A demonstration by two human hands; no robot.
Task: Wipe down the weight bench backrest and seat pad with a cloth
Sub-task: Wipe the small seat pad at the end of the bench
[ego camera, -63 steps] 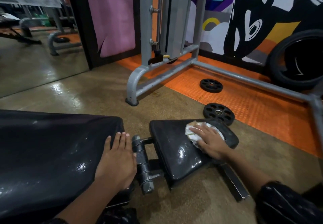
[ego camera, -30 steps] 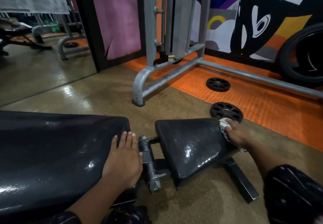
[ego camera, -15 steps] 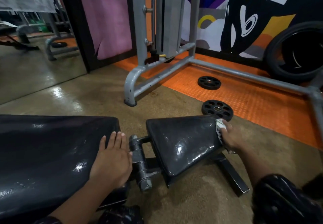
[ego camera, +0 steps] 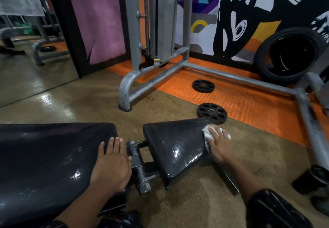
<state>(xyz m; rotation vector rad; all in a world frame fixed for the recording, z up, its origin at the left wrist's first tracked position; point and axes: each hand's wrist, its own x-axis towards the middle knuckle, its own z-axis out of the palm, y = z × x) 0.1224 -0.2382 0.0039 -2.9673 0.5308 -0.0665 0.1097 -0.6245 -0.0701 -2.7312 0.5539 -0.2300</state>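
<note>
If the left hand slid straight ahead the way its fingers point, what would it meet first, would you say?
The left hand lies flat on the backrest with its fingers aimed at the pad's far edge. Past that edge the way looks free, with only bare floor beyond, though depth is hard to judge.

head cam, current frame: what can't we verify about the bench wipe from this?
- Backrest: cut off by the left and bottom edges, so its full wiped area is unknown.
- Cloth: mostly covered by the right hand; size and soiling unclear.
- Seat pad narrow far end: hidden under that hand.
- Backrest surface beneath the left hand: hidden.
</note>
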